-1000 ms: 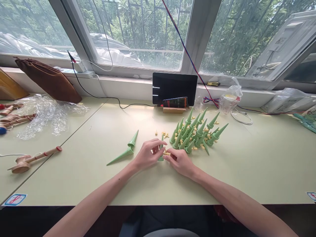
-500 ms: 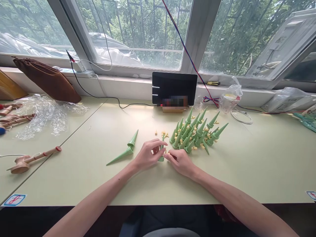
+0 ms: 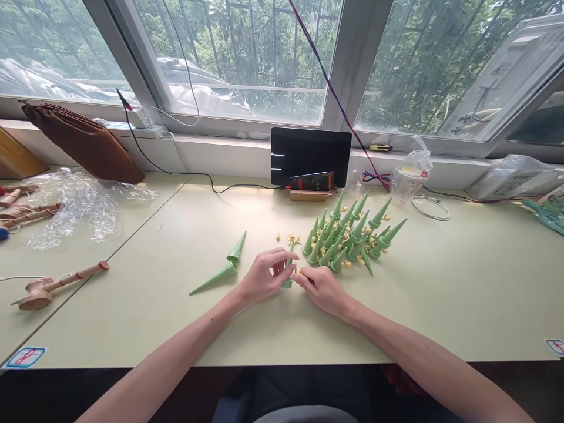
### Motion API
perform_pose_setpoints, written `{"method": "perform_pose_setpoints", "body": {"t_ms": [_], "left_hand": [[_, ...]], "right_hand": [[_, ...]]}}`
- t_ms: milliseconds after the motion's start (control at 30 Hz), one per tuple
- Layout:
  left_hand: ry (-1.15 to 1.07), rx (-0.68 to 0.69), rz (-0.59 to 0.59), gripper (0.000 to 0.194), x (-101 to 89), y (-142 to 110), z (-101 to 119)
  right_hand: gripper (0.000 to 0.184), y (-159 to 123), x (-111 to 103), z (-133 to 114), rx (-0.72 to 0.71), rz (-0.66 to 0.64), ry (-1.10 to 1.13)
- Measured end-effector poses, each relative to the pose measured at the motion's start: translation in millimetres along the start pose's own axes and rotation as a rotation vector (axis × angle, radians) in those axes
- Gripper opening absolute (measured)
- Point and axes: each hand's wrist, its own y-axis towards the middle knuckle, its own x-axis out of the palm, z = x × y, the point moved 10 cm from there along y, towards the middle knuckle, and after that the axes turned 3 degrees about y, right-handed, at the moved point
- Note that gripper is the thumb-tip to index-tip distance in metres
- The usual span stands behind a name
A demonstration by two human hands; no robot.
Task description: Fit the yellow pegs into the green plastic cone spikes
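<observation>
Upright on the table, a green plastic spike (image 3: 288,283) is held between the fingers of my left hand (image 3: 265,274). My right hand (image 3: 324,288) meets it from the other side, thumb and forefinger pinching a small yellow plastic piece (image 3: 295,268) against the spike. Exactly how the two parts join is hidden by my fingers. Just beyond my hands lie several loose yellow pieces (image 3: 292,239). To the right stands a dense cluster of green spikes (image 3: 352,238) fitted with yellow pieces. Left of my hands are two green spikes, one upright-leaning (image 3: 238,247) and one lying flat (image 3: 214,279).
A tablet (image 3: 311,154) with a phone (image 3: 312,181) before it stands at the back. Wooden kendama toys (image 3: 39,292) and crumpled clear plastic (image 3: 94,205) occupy the left side. A bagged cup (image 3: 412,176) and a coiled white cable (image 3: 432,210) sit back right.
</observation>
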Motion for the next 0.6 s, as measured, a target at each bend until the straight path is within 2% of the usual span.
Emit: {"method": "perform_pose_setpoints", "body": {"t_ms": [100,267,333,433,500,600], "left_hand": [[-0.041,-0.019,0.005,0.025,-0.4,0,-2],[-0.229,-0.168,-0.030,0.056,1.3,1,-13],[-0.285,-0.216,-0.070,0.051,4.5,2,-16],[-0.332,-0.253,-0.167,0.028,13.1,2,-18],[-0.364,-0.273,-0.218,0.025,17.8,1,-18],[-0.424,-0.324,-0.230,0.025,19.9,0,-21]], "right_hand": [[0.050,0,-1,1,0.015,0.005,0.014],[0.048,0,-5,2,0.027,0.049,0.079],[0.048,0,-7,3,0.029,0.073,0.101],[0.047,0,-8,4,0.031,0.079,0.121],[0.046,0,-8,3,0.029,0.073,0.126],[0.037,0,-7,1,0.041,0.051,0.133]]}}
